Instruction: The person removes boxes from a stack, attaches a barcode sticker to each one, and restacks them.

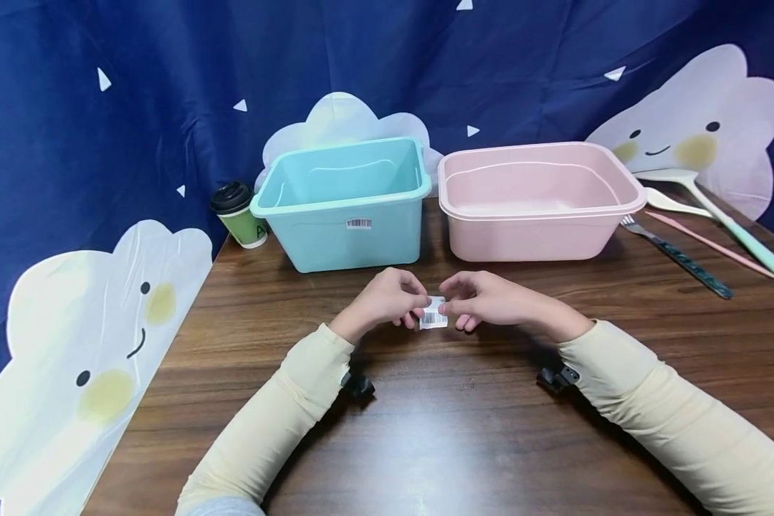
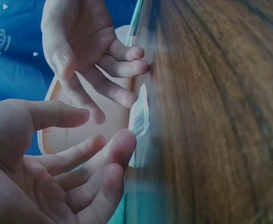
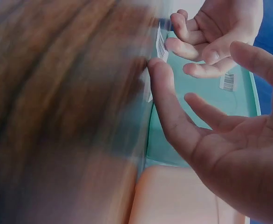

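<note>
A small white label (image 1: 434,319) with a printed barcode lies on the brown wooden table, between the two hands. My left hand (image 1: 390,297) is at its left edge, fingers loosely bent and thumb apart from them. In the left wrist view, a left fingertip (image 2: 122,141) overlaps the label's edge. On the other side, my right hand (image 1: 490,297) hovers low over the table with relaxed, spread fingers. One right fingertip (image 3: 160,70) comes right up to the label in the right wrist view. Neither hand grips anything.
Behind the hands stand a turquoise bin (image 1: 361,240) with a barcode sticker and a pink bin (image 1: 522,240). A green paper cup (image 1: 244,226) with a black lid is at left. At right lie a fork (image 1: 680,259), a white spoon (image 1: 677,203), a pink stick (image 1: 712,244) and a mint-handled utensil (image 1: 744,236).
</note>
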A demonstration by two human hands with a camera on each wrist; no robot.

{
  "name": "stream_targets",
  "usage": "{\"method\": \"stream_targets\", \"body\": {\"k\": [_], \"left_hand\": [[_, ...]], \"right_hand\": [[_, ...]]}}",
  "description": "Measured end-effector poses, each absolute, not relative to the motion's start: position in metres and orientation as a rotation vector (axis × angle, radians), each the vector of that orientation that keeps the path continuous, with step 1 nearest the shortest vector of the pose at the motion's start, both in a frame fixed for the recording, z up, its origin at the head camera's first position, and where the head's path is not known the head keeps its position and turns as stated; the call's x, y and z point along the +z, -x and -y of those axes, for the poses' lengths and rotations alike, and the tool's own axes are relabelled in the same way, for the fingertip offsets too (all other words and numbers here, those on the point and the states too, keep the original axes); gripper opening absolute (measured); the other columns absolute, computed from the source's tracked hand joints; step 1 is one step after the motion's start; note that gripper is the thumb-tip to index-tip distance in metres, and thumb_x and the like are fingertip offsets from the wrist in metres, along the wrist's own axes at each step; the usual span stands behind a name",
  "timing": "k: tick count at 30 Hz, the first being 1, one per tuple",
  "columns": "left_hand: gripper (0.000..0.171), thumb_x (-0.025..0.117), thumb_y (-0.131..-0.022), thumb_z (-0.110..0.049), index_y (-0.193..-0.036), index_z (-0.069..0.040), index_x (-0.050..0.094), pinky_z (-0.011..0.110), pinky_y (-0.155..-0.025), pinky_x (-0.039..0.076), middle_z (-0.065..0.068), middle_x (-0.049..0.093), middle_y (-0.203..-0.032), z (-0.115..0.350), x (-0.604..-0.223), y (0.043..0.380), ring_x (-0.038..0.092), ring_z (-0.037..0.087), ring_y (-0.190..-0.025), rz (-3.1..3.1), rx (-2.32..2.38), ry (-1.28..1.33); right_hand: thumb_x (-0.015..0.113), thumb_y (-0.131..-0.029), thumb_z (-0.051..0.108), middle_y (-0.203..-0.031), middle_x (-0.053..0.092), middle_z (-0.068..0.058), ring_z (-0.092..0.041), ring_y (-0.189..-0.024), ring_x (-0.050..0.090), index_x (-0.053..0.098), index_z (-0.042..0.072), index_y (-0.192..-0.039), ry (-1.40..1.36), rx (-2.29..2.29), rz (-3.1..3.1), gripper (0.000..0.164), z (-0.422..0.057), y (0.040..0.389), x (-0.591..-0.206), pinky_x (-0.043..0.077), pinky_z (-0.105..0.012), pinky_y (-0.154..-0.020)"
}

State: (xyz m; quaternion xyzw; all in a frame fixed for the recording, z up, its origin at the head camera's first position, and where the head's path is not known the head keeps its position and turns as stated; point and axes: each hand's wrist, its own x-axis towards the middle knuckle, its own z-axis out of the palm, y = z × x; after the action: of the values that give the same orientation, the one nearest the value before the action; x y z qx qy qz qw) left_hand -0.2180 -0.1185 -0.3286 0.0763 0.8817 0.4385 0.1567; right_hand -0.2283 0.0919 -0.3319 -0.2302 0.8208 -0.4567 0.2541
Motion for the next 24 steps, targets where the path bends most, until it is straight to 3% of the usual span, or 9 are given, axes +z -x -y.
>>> {"method": "stream_targets", "body": {"k": [13, 19, 24], "left_hand": [[0.009, 0.072, -0.091, -0.017, -0.095, -0.01, 0.073, 0.023, -0.047, 0.047, 0.006, 0.065, -0.067, 0.122, -0.3293, 0.2185, 0.057, 0.012, -0.05, -2.661, 1.09, -0.175], [0.016, 0.073, -0.09, -0.009, -0.104, -0.003, 0.071, 0.021, -0.046, 0.045, 0.007, 0.07, -0.079, 0.1222, -0.3298, 0.2199, 0.059, 0.011, -0.052, -2.536, 1.182, -0.237], [0.018, 0.074, -0.087, -0.001, -0.105, 0.002, 0.07, 0.019, -0.047, 0.045, 0.004, 0.066, -0.077, 0.1209, -0.327, 0.2208, 0.058, 0.011, -0.053, -2.507, 1.309, -0.283]], "right_hand": [[0.064, -0.097, 0.02, -0.108, 0.066, -0.019, -0.017, -0.081, 0.068, 0.043, -0.012, -0.141, 0.645, -1.203, -2.219, 0.059, -0.0911, 0.2265, -0.3309, 0.061, -0.031, -0.074], [0.064, -0.096, 0.017, -0.109, 0.067, -0.018, -0.016, -0.081, 0.068, 0.044, -0.011, -0.141, 0.663, -1.202, -2.223, 0.057, -0.0921, 0.2265, -0.3304, 0.061, -0.031, -0.073], [0.064, -0.096, 0.012, -0.104, 0.069, -0.019, -0.017, -0.08, 0.069, 0.051, -0.011, -0.135, 0.701, -1.272, -2.262, 0.047, -0.0935, 0.2271, -0.3285, 0.061, -0.03, -0.071]]}}
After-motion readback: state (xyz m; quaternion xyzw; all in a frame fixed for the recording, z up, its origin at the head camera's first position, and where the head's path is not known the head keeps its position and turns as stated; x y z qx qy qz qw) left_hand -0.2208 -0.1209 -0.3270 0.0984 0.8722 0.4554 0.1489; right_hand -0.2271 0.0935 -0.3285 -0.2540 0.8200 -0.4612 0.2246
